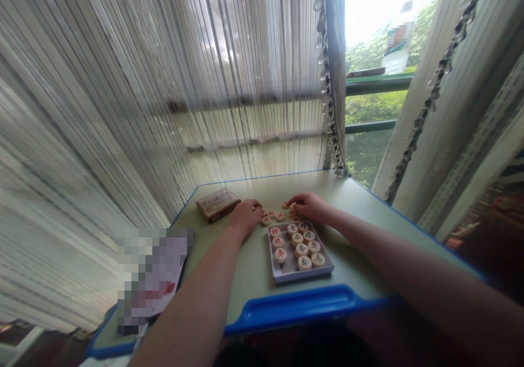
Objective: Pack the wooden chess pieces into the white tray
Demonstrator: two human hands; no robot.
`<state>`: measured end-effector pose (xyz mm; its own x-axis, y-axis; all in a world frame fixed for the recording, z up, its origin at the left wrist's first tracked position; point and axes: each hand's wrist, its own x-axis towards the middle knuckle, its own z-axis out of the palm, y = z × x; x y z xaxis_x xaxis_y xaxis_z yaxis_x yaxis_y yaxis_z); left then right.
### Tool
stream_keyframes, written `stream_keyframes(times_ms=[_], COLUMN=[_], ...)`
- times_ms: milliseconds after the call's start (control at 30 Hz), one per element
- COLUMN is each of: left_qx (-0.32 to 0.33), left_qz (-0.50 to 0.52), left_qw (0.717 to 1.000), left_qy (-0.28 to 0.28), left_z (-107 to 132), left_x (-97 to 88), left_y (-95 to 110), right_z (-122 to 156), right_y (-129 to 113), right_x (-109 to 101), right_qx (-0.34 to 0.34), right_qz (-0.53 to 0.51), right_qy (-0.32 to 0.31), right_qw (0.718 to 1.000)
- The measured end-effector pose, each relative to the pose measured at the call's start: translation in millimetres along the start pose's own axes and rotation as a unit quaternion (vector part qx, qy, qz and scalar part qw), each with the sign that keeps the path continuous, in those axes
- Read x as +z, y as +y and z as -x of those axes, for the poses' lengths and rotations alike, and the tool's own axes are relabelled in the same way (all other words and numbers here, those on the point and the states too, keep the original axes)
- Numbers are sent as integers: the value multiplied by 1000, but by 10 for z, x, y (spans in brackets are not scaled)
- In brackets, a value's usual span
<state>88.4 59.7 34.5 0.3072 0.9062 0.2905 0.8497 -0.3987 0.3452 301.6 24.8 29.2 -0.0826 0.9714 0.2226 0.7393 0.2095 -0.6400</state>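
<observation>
A shallow grey tray (281, 273) lies on the green table and holds several round wooden chess discs with red or dark marks. Beyond its far edge lie a few loose discs (280, 216). My left hand (245, 215) rests palm down with fingers curled over the left end of that loose group. My right hand (308, 206) is on the right end, fingers bent and pinched around a disc. Both forearms reach in from the near edge.
A brown wooden box lid (216, 203) lies left of my left hand. A blurred paper item (149, 274) sits at the near left. The table (360, 203) has a blue rim with a pen groove (298, 305) in front. Curtains and a window stand behind.
</observation>
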Motion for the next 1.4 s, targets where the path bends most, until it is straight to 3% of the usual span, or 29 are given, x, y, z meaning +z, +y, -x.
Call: stream_keyframes(times_ms=[233,367,933,1067,1200,1300,1400], left_qx=[-4,-6,-19,-26,-26,-30,-90], left_qz=[6,2,16,37,46,65,85], left_qw=[1000,1000,1000,999,997,995,990], left_qy=[2,1,-1,26,54,63,63], left_z=[7,12,13,22,61,108,146], left_x=[11,8,1,2,-1,-22,-85], left_y=[-5,0,8,-5,-13,-29,-66], right_z=[5,23,2,82,461,906,1281], right_y=[-26,-48,-21,-140,-440,-645,-735], right_x=[-88,-101,-67,-259,-499,-402,-94], right_qx=[3,-7,-12,-48,-118,-150,-147], right_qz=[111,77,72,8,-101,-143,-133], right_qy=[-17,-39,-35,17,67,200,286], right_qw=[994,996,997,999,986,958,938])
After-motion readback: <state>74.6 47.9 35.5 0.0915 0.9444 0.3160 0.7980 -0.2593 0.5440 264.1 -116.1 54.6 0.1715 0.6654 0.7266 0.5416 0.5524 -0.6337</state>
